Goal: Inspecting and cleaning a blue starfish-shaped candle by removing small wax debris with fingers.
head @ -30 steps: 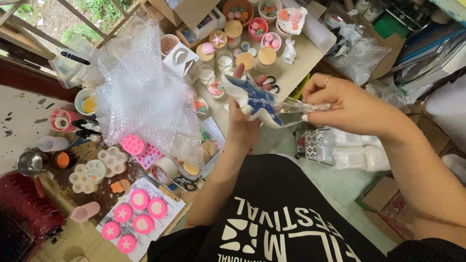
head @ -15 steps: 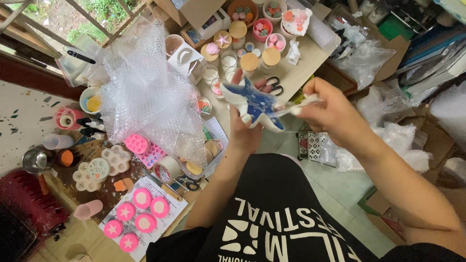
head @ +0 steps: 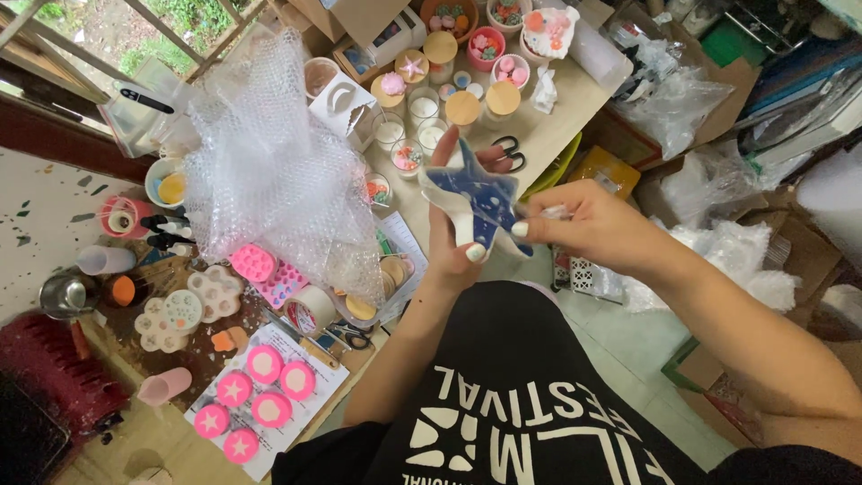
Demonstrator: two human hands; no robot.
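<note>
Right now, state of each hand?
Left hand: closed around a blue star-shaped dish, held from behind.
Right hand: fingers pinched on a small clear piece at the dish's edge; what it is cannot be told.

In my left hand (head: 453, 235) sits a star-shaped dish (head: 476, 199), deep blue speckled with pale dots, white along its rim; my nails are painted white. Near the tabletop's (head: 548, 135) near edge, six hot-pink round pieces (head: 256, 400) carry pale stars on white paper. Beside them lie pink moulds (head: 268, 272), and clear bubble wrap (head: 269, 171) is dotted all over. My shirt (head: 539, 404) is black with white lettering.
</note>
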